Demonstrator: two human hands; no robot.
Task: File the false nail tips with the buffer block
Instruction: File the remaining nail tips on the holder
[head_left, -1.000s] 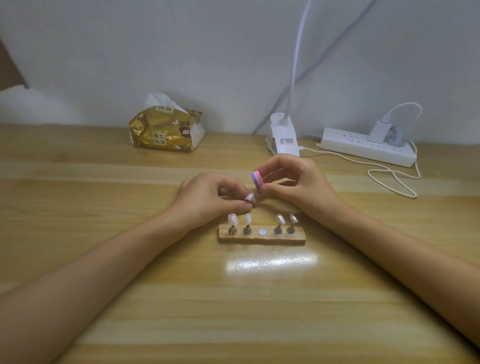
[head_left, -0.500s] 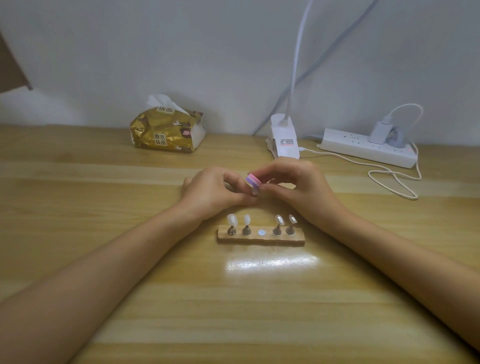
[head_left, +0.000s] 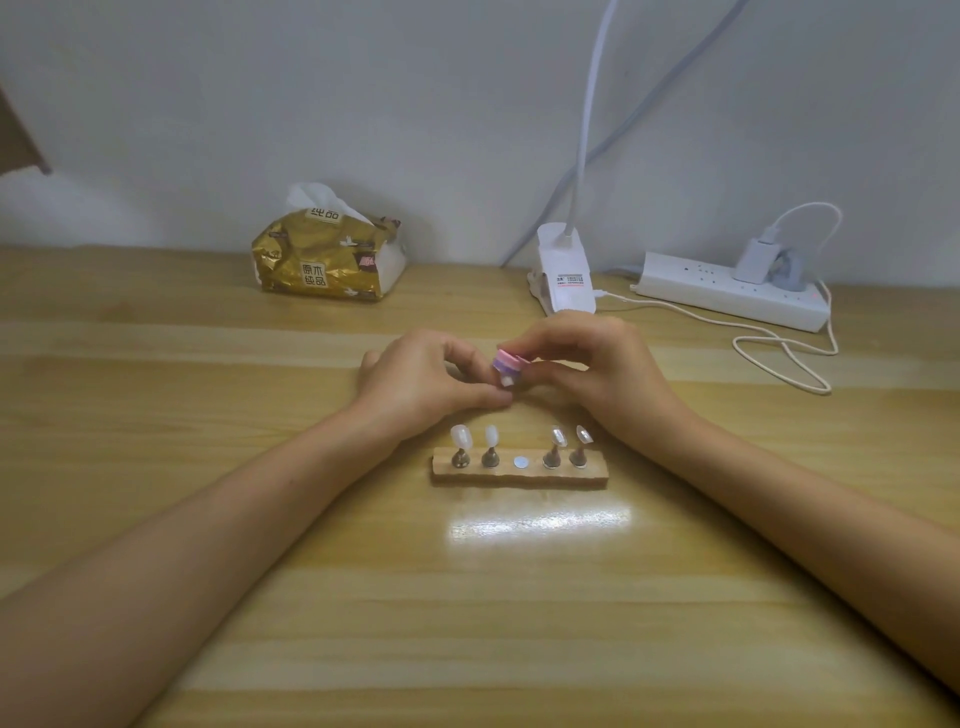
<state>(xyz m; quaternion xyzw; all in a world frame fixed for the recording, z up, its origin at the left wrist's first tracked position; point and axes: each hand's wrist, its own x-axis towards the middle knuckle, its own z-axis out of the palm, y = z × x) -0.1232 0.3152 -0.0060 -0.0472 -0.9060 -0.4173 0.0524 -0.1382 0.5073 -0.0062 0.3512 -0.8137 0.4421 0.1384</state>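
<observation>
My right hand (head_left: 597, 371) pinches a small pink and purple buffer block (head_left: 508, 361). The block rests against a white false nail tip (head_left: 507, 382), which my left hand (head_left: 426, 382) pinches by its holder; most of that holder is hidden by my fingers. Both hands meet just behind a wooden stand (head_left: 519, 475). On the stand, several more nail tips (head_left: 461, 435) sit on metal pegs, two on the left and two on the right. The middle spot shows a bare round magnet (head_left: 520, 462).
A gold tissue pack (head_left: 324, 260) lies at the back left. At the back stands a white clip lamp base (head_left: 563, 275). A white power strip (head_left: 732, 296) with a plugged charger and a looped white cable (head_left: 789, 358) lies at the back right.
The buffer block has tipped from upright to flatter and shifted left along the nail tip. Both hands have drifted slightly away from me and stayed together.
</observation>
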